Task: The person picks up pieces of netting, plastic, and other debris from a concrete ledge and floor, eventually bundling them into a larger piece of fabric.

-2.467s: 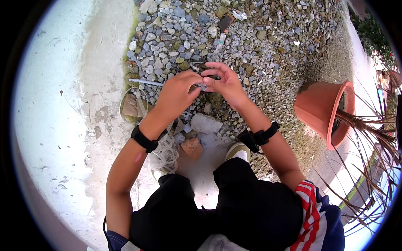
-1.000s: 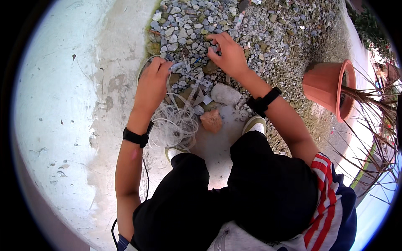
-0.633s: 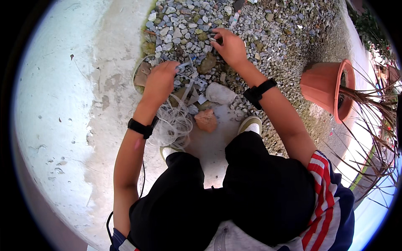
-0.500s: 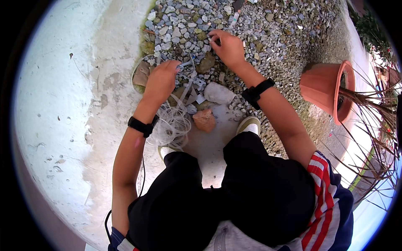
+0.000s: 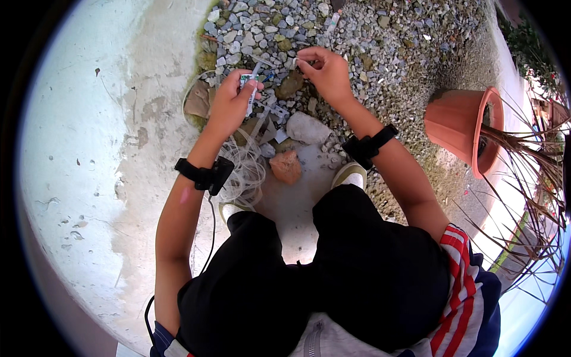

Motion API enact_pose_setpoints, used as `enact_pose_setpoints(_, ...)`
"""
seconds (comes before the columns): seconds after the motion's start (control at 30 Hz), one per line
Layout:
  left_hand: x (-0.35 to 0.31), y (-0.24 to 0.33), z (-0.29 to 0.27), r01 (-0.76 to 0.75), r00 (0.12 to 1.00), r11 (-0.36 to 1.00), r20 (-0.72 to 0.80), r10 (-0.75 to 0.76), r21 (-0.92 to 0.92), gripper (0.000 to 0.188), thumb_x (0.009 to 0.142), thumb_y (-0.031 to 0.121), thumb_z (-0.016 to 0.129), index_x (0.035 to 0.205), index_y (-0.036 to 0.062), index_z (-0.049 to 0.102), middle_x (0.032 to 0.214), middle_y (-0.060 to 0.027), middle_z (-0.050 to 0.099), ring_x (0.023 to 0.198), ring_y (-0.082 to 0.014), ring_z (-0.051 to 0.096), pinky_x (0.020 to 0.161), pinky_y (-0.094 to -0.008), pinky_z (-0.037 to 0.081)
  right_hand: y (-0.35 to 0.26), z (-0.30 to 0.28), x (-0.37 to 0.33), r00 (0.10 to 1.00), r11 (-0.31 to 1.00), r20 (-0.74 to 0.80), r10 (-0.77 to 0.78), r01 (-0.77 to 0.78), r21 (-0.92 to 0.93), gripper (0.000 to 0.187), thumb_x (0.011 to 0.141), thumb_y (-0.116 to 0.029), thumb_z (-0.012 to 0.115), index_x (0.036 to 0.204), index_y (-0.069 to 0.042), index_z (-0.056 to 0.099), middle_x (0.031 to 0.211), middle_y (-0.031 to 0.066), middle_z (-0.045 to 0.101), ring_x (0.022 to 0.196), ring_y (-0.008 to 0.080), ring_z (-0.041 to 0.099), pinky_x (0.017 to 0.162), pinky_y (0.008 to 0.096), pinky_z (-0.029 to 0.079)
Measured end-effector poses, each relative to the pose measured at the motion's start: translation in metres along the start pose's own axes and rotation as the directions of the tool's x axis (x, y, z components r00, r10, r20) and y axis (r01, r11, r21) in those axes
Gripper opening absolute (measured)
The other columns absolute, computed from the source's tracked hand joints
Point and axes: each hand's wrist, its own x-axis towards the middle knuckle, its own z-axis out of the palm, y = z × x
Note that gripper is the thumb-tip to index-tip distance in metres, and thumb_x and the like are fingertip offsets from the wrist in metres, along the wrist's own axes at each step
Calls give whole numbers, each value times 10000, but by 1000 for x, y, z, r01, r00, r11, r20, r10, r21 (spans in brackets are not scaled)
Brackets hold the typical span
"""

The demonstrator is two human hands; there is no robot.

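My left hand [image 5: 229, 101] is closed round a small white-and-green glue tube [image 5: 250, 95]; its narrow pale nozzle points up and away from me. To its right, my right hand [image 5: 324, 74] pinches a tiny white piece [image 5: 295, 61] at the fingertips, too small to name. The two hands are apart, above the gravel. Beneath and nearer to me lies a loose tangle of clear plastic strip [image 5: 242, 175], one flat end running up toward the left hand. Close by are a pale grey rock [image 5: 308, 130] and a reddish rock [image 5: 285, 166].
Grey gravel [image 5: 392, 65] spreads ahead and to the right, beside a pale concrete slab [image 5: 89, 149] on the left. A brown stone [image 5: 198, 100] sits at the slab's edge. A terracotta pot [image 5: 455, 125] with a spiky plant stands at right. My shoes [image 5: 351, 174] rest near the rocks.
My left hand has turned, so the tube in its grip now shows. The right hand has shifted slightly right and down, and a small white piece now shows at its fingertips.
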Motion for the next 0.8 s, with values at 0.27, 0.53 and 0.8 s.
enact_pose_setpoints(0.27,1,-1,16,167,984,896,9,-179,-411,260,966,105,433,1206,16,473,987,-87,631,847,-152,616,718,-283,488,-42,36,-25,988,979,149,-34,3,203,105,811,-89,713,900,-39,689,687,48,681,580,79,632,521,217,460)
enact_pose_setpoints(0.53,-6,6,26,155,958,835,-125,-256,-528,241,970,184,442,1096,10,551,818,-54,623,689,-130,588,623,-260,472,-38,30,-24,959,976,188,-214,200,88,152,781,-202,672,870,-86,713,895,79,687,763,270,656,657,352,515)
enact_pose_setpoints(0.8,-6,-17,-10,96,955,952,-243,-170,-289,269,1006,257,420,1049,40,572,751,2,567,593,-54,452,533,-205,361,-33,32,-37,933,977,299,-201,214,-9,245,794,-229,660,1003,-106,698,1020,70,665,871,262,645,765,356,520)
